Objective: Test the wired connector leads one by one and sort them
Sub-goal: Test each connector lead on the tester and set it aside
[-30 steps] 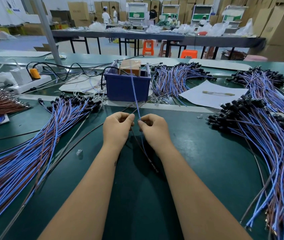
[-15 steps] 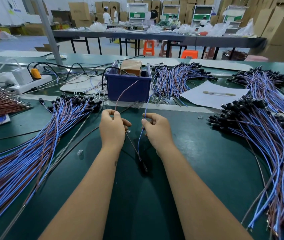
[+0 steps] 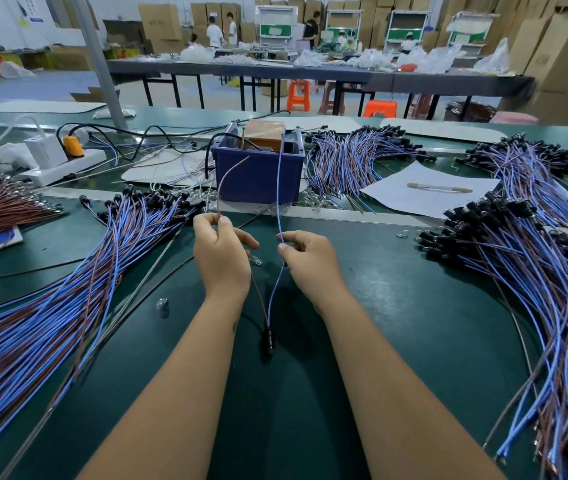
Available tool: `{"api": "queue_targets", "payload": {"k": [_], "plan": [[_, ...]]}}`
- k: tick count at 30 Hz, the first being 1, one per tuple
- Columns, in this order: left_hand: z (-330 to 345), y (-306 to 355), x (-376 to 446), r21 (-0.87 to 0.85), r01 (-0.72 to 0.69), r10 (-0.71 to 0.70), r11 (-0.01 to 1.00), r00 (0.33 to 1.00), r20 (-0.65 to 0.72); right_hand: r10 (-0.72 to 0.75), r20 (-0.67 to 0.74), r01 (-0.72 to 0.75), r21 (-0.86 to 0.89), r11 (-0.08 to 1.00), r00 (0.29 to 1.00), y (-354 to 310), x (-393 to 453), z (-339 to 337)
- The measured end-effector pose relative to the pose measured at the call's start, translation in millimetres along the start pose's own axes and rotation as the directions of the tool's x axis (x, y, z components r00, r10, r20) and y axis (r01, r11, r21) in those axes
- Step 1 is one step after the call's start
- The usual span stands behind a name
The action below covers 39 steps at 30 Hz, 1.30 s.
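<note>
Two big heaps of blue-and-brown wired leads frame your work on the dark green table mat (image 3: pixel 396 306): one fanned across the left of the frame (image 3: pixel 50 306), one sweeping down the right (image 3: pixel 535 289). A smaller bundle (image 3: pixel 348 161) lies in the upper middle, just right of the dark blue plastic bin (image 3: pixel 258 178) with the brown box-shaped tester (image 3: pixel 264 134) inside it.

Your left hand (image 3: pixel 221 258) pinches the thin brown wire (image 3: pixel 225 180); your right hand (image 3: pixel 308 259) pinches the thin blue wire (image 3: pixel 279 188). Both belong to one lead, whose small black connector (image 3: pixel 268 338) hangs low between your forearms, near the centre of the frame. The two free ends rise toward the bin.

You seem to be in the testing step for this one lead. Next, judging by the aim, you need each bare tip brought onto its own contact at the tester, kept apart from the other. Whether the tips already touch anything there is too fine to tell.
</note>
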<state>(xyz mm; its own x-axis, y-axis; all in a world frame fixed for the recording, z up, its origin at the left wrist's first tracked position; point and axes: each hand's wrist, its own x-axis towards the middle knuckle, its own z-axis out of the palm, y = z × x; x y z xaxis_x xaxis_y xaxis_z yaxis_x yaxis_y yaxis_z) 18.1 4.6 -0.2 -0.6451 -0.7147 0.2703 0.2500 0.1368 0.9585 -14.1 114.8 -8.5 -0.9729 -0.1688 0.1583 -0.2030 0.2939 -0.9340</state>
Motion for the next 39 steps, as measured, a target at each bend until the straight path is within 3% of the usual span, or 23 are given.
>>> {"api": "queue_targets", "payload": {"k": [8, 20, 39], "plan": [[-0.6, 2.9, -2.4, 0.005, -0.048, 0.049, 0.999, 0.999, -0.023, 0.004, -0.016, -0.003, 0.03, 1.0, 1.0, 2.3, 1.6, 0.9], [0.6, -7.5, 4.4, 0.189, 0.1, -0.106, 0.977, 0.994, 0.02, -0.023, -0.037, 0.022, -0.022, 1.0, 0.999, 5.1, 4.4, 1.6], [-0.4, -8.1, 5.5, 0.133, 0.116, -0.118, 0.984, 0.993, 0.012, 0.003, 0.002, -0.003, -0.005, 1.0, 1.0, 2.1, 1.2, 2.0]]}}
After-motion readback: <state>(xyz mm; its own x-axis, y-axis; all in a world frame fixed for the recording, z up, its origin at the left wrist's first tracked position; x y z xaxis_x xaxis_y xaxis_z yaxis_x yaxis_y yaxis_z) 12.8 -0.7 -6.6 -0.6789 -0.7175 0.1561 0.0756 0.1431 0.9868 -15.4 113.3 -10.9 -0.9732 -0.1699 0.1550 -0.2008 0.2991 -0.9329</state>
